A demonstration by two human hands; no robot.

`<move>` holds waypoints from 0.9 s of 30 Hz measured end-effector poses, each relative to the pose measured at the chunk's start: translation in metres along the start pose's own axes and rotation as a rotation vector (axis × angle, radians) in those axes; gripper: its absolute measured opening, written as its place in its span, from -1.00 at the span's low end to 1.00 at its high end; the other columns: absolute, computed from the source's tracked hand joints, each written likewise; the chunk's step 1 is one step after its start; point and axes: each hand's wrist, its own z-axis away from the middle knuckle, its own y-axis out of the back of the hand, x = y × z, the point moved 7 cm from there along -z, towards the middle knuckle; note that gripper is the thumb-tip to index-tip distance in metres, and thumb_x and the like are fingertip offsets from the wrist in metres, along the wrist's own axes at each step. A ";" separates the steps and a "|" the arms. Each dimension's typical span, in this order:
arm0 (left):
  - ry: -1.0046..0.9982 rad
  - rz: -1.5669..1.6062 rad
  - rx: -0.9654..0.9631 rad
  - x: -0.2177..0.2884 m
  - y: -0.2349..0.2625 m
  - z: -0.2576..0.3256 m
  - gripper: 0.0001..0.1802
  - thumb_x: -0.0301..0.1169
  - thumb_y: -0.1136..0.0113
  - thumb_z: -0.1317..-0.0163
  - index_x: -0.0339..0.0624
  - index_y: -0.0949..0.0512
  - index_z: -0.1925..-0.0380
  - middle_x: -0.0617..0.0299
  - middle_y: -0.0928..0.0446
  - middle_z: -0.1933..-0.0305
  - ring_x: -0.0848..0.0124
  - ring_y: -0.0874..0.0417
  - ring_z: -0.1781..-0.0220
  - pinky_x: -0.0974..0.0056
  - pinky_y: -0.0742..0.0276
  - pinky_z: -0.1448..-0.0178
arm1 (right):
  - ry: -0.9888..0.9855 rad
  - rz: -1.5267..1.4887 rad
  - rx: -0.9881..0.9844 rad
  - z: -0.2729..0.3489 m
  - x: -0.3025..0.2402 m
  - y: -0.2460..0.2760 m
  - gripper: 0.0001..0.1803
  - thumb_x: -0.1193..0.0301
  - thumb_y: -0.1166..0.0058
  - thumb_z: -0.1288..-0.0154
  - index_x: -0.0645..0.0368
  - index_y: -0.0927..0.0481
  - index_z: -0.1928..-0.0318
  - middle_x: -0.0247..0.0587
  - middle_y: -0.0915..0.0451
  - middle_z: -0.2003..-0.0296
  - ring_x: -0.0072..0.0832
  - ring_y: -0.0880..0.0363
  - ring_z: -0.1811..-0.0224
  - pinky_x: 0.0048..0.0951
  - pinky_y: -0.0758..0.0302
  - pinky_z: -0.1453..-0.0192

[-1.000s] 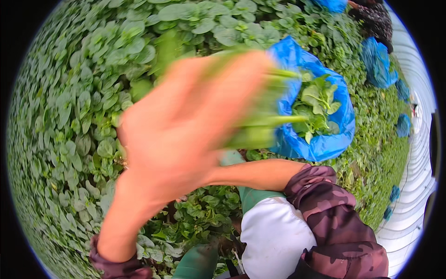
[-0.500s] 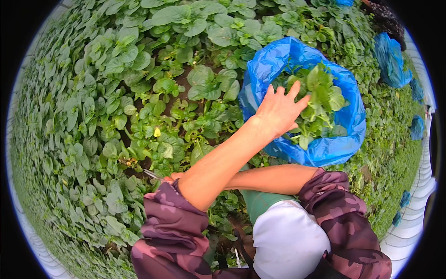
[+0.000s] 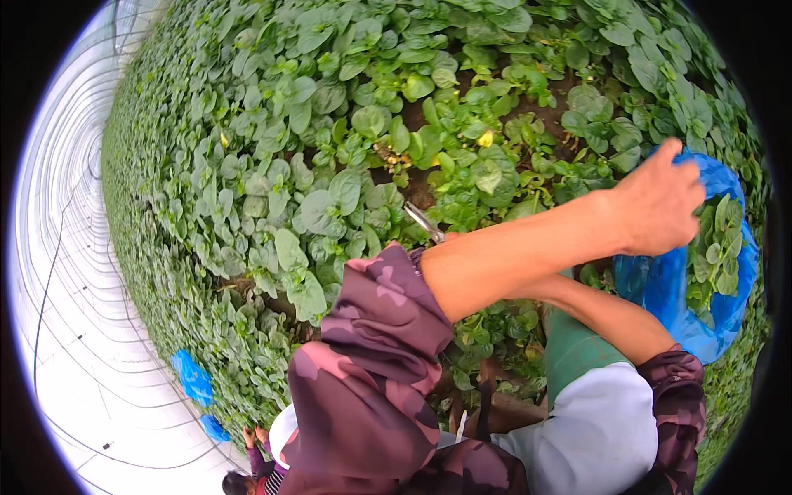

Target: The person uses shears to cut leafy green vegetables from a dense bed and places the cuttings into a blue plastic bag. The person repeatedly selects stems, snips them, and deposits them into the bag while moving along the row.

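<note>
My left hand [image 3: 660,202] is beside the left rim of a blue plastic bag [image 3: 734,318], its arm stretched across to the right. Its fingers look bent but are smeared by motion, and nothing shows in them. Inside the bag lie picked leafy greens [image 3: 718,252]. Beneath the left forearm, my right arm crosses to the left. Only a bit of my right hand [image 3: 453,237] shows past that forearm, with metal scissors [image 3: 422,220] sticking out of it above the leaves. The scissors' handles are hidden.
Dense green leafy plants [image 3: 330,99] surround me, with patches of bare soil [image 3: 540,107]. At the lower left are more blue bags [image 3: 194,378] and another person [image 3: 264,470]. A pale ribbed greenhouse wall [image 3: 74,272] curves along the left.
The view has swung left, so the bag now appears at the right edge. My left hand has drawn back from the greens, its spread fingers now bent. The scissors remain in my right hand.
</note>
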 end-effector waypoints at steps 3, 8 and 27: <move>0.395 0.393 0.528 -0.051 0.044 0.026 -0.91 -0.46 -0.22 -0.04 -0.05 -0.69 0.50 0.16 -0.51 0.33 0.15 -0.50 0.15 0.07 -0.39 -0.02 | -0.144 -0.029 -0.284 -0.009 -0.030 -0.008 -0.42 0.18 0.12 -0.57 0.23 -0.15 -0.41 -0.08 -0.10 -0.41 -0.39 -0.13 -0.43 -0.24 -0.08 -0.48; 0.517 0.400 0.267 -0.053 0.062 0.102 -0.62 -0.42 -0.25 -0.19 -0.11 -0.57 -0.05 -0.02 -0.54 0.07 -0.01 -0.53 -0.06 0.01 -0.46 -0.15 | -0.479 -0.115 -0.281 -0.016 -0.034 -0.012 -0.59 0.23 0.30 -0.61 0.25 -0.42 -0.20 -0.04 -0.58 -0.04 -0.43 -0.58 -0.06 -0.39 -0.47 -0.05; 1.195 -0.497 -0.432 -0.060 0.184 0.455 -0.56 -0.39 -0.34 -0.11 -0.19 -0.54 -0.03 0.14 -0.49 -0.21 0.11 -0.42 -0.32 -0.10 -0.16 -0.49 | -0.553 -0.042 -0.499 -0.129 -0.085 -0.034 -0.38 0.02 0.55 -0.60 0.32 -0.41 -0.08 -0.01 -0.62 0.37 -0.41 -0.65 0.51 -0.46 -0.42 0.54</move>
